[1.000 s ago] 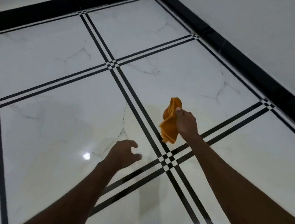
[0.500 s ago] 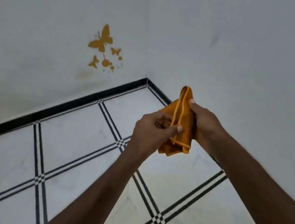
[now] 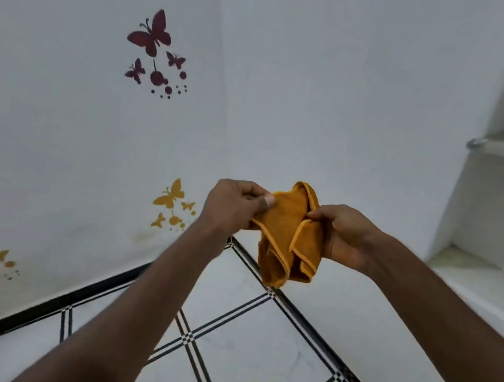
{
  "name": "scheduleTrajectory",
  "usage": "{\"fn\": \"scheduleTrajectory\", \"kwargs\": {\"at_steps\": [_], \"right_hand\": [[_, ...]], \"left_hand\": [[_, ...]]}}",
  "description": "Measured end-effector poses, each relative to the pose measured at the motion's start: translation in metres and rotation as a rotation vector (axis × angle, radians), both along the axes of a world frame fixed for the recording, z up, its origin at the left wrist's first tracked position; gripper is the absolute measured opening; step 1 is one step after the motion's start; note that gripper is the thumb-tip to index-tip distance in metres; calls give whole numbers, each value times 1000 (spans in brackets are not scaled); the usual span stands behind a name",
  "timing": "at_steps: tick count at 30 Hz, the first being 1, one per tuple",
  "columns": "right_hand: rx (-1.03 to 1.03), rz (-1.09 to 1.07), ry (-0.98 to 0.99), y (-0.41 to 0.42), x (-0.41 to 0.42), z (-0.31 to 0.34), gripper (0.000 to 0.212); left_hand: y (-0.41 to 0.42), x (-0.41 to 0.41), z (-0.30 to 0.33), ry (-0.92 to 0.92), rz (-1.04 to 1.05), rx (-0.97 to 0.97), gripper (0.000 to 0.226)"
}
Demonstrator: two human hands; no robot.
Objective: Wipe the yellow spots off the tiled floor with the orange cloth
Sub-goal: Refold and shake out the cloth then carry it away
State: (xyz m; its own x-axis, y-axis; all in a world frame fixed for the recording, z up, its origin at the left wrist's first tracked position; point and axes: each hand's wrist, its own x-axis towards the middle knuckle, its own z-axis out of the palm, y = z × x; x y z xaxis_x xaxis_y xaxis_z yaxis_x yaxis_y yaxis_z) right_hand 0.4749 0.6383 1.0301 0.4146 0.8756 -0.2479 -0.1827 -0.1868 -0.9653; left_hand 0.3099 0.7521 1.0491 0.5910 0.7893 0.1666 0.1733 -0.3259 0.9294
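The orange cloth (image 3: 287, 233) hangs crumpled in mid-air in front of the wall corner, well above the floor. My left hand (image 3: 231, 209) pinches its left edge between thumb and fingers. My right hand (image 3: 341, 234) grips its right edge. Both arms reach forward from the bottom of the view. The white tiled floor (image 3: 250, 350) with black line borders lies below. I see no yellow spots on the part of the floor that shows.
Two white walls meet in a corner behind the cloth. Dark red butterfly stickers (image 3: 154, 51) and yellow butterfly stickers (image 3: 172, 201) are on the left wall. White shelves or steps (image 3: 503, 216) stand at the right. A black skirting (image 3: 33, 311) runs along the wall base.
The view has tilted up from the floor to the walls. My left hand rose from near the floor and took the cloth; both hands now pull it apart sideways.
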Motion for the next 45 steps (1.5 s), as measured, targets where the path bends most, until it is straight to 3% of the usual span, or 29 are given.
{"fn": "scheduleTrajectory", "kwargs": {"at_steps": [3,9,13,16,20,23,26,29,31,33,35,38,43,45], "right_hand": [[-41,-108,-232,-37,5,41,10],[9,-99,-755,-91,5,103,14],[123,40,-845,-126,-16,142,14],[156,189,-845,-144,-39,155,21],[98,388,-851,-156,-77,156,23],[63,429,-836,-167,-96,150,30],[-1,269,-923,-175,-110,143,32],[-43,-211,-1290,-182,-127,125,31],[21,-308,-1108,-190,-144,111,26],[31,-148,-742,-195,-164,97,26],[62,-121,-563,-197,-178,85,29],[92,-204,-580,-198,-189,76,30],[31,-234,-943,-203,-193,75,26],[58,-233,-938,-206,-189,78,17]], "left_hand": [[-22,-12,45,-40,121,62,14],[-39,-49,94,169,134,294,15],[-59,-71,112,255,51,325,15],[-86,-84,111,172,-133,314,22],[-129,-102,99,121,-492,179,30],[-152,-113,88,91,-550,67,30],[-162,-122,84,61,-473,7,35],[-170,-129,79,25,-318,-53,34],[-175,-132,75,1,-265,-119,31],[-179,-134,73,-2,-260,-199,30],[-181,-138,72,3,-241,-276,29],[-180,-144,71,-5,-227,-346,26],[-189,-143,71,-12,-251,-357,24],[-196,-138,71,-2,-222,-307,24]]}}
